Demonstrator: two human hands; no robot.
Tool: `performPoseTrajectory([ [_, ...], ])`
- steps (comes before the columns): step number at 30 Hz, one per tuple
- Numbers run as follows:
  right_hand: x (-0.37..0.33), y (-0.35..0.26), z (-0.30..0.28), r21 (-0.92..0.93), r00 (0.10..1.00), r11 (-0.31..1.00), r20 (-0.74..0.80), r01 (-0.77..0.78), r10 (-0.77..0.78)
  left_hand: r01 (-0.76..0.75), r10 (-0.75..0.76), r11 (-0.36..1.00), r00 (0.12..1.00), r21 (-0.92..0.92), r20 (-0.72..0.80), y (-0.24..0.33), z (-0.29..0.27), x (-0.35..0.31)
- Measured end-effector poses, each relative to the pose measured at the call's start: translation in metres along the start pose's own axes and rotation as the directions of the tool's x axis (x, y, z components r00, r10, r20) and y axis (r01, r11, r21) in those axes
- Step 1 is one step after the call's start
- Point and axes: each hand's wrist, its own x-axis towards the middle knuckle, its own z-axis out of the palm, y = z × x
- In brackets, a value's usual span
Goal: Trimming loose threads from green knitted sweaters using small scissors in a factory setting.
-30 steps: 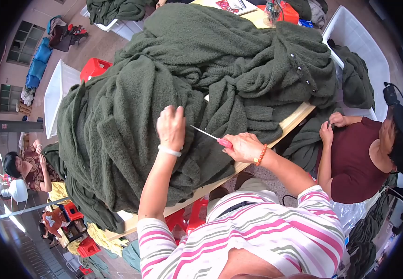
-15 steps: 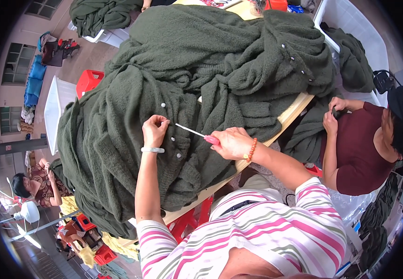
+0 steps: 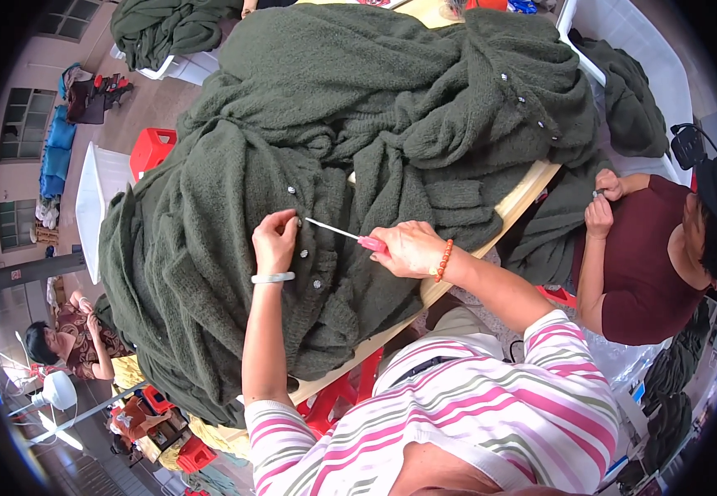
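Observation:
A dark green knitted cardigan [image 3: 201, 207] with shiny round buttons is spread over other green knitwear on the table. My left hand [image 3: 276, 238] is closed in a pinch at its buttoned front edge, on what looks like a button [image 3: 299, 221]. One button [image 3: 291, 190] shows beyond these fingertips, and two more lie nearer me. In my closed right hand [image 3: 408, 250] is a thin tool with a pink handle [image 3: 371, 244] and a straight pale shaft. Its tip points left and sits close beside the pinched button. The rest of the handle is hidden in my palm.
The table's wooden edge [image 3: 528, 194] curves along the near right side. A co-worker [image 3: 639, 256] in maroon handles green knitwear at the right. White bins [image 3: 98, 194] stand at the left and far right [image 3: 647, 50]. Red stools [image 3: 153, 151] stand around the table.
The tool's tip has moved slightly left, closer to my left fingertips. My left hand keeps its pinch with a small shift. The view has turned a little.

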Motion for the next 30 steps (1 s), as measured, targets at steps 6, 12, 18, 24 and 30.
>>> performPoseTrajectory([
  [6,-0.012,0.018,0.005,0.028,0.996,0.999,-0.085,-0.027,0.029,-0.282,0.341,0.658,0.938,0.699,0.057,0.052,0.029,0.033],
  [12,-0.018,0.018,-0.007,0.038,0.994,0.999,-0.109,-0.029,0.033,-0.075,0.051,0.961,0.994,0.266,0.096,0.020,0.007,0.056],
  [18,0.004,0.005,-0.013,0.022,0.996,1.000,-0.089,-0.001,0.003,0.353,-0.241,0.762,0.933,-0.543,0.268,0.015,-0.008,0.035],
  [24,0.018,-0.002,-0.014,-0.056,1.000,0.998,-0.010,0.012,-0.013,0.327,-0.249,0.710,0.945,-0.624,0.211,0.012,-0.003,0.024],
  [30,0.024,-0.004,-0.019,-0.064,0.998,0.997,0.045,-0.047,0.050,0.285,-0.213,0.741,0.958,-0.607,0.190,-0.004,0.002,0.023],
])
